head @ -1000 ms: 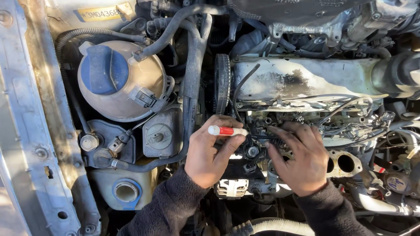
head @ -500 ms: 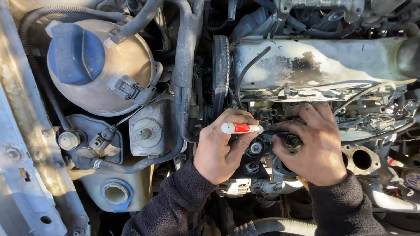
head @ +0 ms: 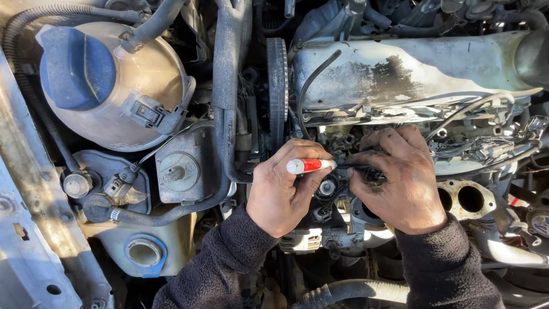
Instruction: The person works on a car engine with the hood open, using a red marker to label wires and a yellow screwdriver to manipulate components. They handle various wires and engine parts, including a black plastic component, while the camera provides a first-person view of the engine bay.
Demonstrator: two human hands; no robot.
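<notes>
Below the engine head, the left hand pinches a red-and-white screwdriver — the right hand grips a black fitting; keeping the tip steady seems wise.

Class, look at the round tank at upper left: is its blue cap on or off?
On. The blue cap sits over the top of the pale tank, hiding its opening.

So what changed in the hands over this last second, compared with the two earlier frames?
The right hand closed in toward the left hand, from spread flat to curled over the black part at the screwdriver tip. The left hand keeps the same grip on the red-and-white handle. The view shifted; the blue-capped tank looks unmoved.
</notes>
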